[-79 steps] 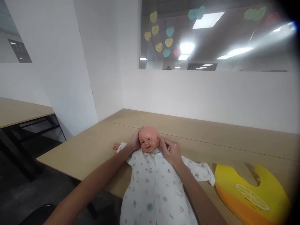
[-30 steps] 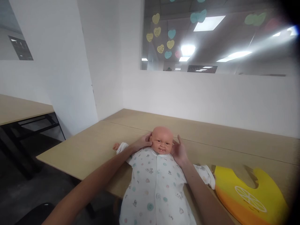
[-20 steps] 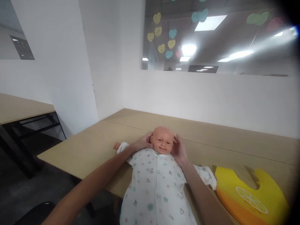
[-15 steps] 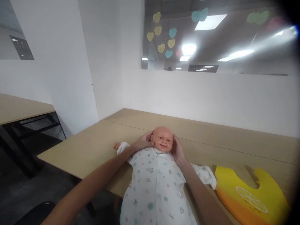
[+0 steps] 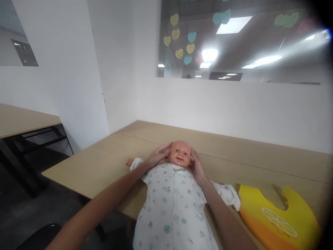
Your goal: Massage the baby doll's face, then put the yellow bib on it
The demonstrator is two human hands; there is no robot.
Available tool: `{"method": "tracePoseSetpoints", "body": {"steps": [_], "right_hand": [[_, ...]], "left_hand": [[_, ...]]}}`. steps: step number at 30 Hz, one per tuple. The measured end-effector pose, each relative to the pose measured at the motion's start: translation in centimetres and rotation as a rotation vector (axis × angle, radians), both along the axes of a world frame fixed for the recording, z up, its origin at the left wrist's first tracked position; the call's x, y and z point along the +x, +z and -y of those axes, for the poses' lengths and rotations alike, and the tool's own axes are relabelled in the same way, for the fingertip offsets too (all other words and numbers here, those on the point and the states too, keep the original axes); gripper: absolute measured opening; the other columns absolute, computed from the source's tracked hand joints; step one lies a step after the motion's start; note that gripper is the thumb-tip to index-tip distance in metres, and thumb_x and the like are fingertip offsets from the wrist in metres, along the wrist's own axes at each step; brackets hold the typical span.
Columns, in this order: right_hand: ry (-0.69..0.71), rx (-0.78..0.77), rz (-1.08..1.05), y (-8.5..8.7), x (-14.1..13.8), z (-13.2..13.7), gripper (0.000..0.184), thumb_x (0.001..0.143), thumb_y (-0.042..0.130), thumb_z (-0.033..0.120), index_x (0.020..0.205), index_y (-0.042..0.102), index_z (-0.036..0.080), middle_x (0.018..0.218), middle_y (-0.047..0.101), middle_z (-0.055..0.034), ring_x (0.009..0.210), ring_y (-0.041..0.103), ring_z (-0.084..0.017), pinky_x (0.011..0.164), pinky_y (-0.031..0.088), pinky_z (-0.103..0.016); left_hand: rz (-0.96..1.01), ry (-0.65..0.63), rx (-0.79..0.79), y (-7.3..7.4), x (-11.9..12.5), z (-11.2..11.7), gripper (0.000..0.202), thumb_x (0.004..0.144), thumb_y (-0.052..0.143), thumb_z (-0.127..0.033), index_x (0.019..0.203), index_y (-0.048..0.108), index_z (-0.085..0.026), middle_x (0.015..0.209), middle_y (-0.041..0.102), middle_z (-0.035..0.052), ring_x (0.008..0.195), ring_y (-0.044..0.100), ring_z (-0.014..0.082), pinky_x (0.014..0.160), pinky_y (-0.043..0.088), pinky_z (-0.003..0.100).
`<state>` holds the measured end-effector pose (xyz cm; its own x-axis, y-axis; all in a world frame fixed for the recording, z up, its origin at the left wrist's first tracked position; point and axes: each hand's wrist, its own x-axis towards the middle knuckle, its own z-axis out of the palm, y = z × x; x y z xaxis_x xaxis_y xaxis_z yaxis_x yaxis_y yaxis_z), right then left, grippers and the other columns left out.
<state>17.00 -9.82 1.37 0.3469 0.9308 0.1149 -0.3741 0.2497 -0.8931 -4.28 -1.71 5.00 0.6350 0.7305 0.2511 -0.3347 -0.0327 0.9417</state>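
Note:
A baby doll (image 5: 179,155) lies on its back on the light wooden table (image 5: 109,163), dressed in a white printed romper (image 5: 171,205). Its legs hang past the near edge. My left hand (image 5: 159,156) rests against the left side of the doll's head, fingers laid along it. My right hand (image 5: 196,165) cups the right side of the head. The head is held between both palms, face up. One small doll hand (image 5: 128,162) sticks out of the sleeve on the left.
A yellow and orange bib (image 5: 278,215) lies on the table at the right, close to the doll's other sleeve (image 5: 229,196). A white wall runs behind the table. A second table (image 5: 26,119) stands at the left, a dark chair (image 5: 39,238) at the bottom left.
The doll's head has shifted right and turned from tilted to facing straight up. Both my hands have slid to the sides of the head and stayed on it.

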Motion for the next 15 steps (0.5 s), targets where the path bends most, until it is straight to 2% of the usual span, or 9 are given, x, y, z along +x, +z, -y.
{"method": "tracePoseSetpoints", "body": {"steps": [4, 8, 10, 12, 15], "right_hand": [[-0.008, -0.011, 0.010, 0.4, 0.0, 0.2, 0.067, 0.075, 0.083, 0.064, 0.133, 0.067, 0.033, 0.136, 0.068, -0.0004, 0.120, 0.066, -0.023, 0.082, 0.060, -0.026], [0.040, 0.014, -0.001, 0.6, -0.3, 0.3, 0.063, 0.073, 0.088, 0.059, 0.127, 0.071, 0.031, 0.133, 0.070, -0.0008, 0.119, 0.067, -0.022, 0.087, 0.060, -0.026], [0.065, 0.007, -0.027, 0.8, -0.5, 0.4, 0.061, 0.071, 0.090, 0.056, 0.124, 0.073, 0.031, 0.129, 0.071, -0.0004, 0.115, 0.068, -0.021, 0.086, 0.060, -0.025], [0.104, -0.004, -0.054, 1.1, -0.5, 0.7, 0.061, 0.069, 0.092, 0.054, 0.122, 0.073, 0.031, 0.127, 0.072, -0.0007, 0.114, 0.069, -0.020, 0.086, 0.060, -0.024], [0.201, -0.006, -0.056, 1.4, -0.5, 1.1, 0.061, 0.073, 0.092, 0.048, 0.127, 0.071, 0.031, 0.136, 0.068, -0.0014, 0.121, 0.067, -0.020, 0.093, 0.060, -0.025]], "left_hand": [[0.006, -0.053, -0.088, 0.1, 0.1, 0.2, 0.079, 0.085, 0.080, -0.049, 0.154, 0.052, -0.023, 0.166, 0.038, 0.0134, 0.157, 0.032, 0.0353, 0.133, 0.024, 0.051], [0.028, -0.242, -0.202, -0.3, 0.7, -0.2, 0.080, 0.093, 0.060, -0.064, 0.158, 0.045, -0.020, 0.161, 0.048, 0.0148, 0.157, 0.035, 0.0322, 0.134, 0.020, 0.049], [0.009, -0.297, -0.234, -0.2, 0.8, -0.4, 0.081, 0.095, 0.051, -0.068, 0.160, 0.042, -0.020, 0.160, 0.050, 0.0135, 0.157, 0.035, 0.0314, 0.134, 0.019, 0.049], [-0.001, -0.274, -0.260, 0.0, 0.8, -0.3, 0.082, 0.096, 0.045, -0.070, 0.161, 0.040, -0.020, 0.159, 0.051, 0.0132, 0.156, 0.037, 0.0313, 0.134, 0.020, 0.048], [-0.017, -0.213, -0.309, 0.2, 0.8, -0.4, 0.084, 0.096, 0.040, -0.072, 0.161, 0.039, -0.018, 0.158, 0.052, 0.0141, 0.154, 0.041, 0.0317, 0.133, 0.022, 0.049]]}}
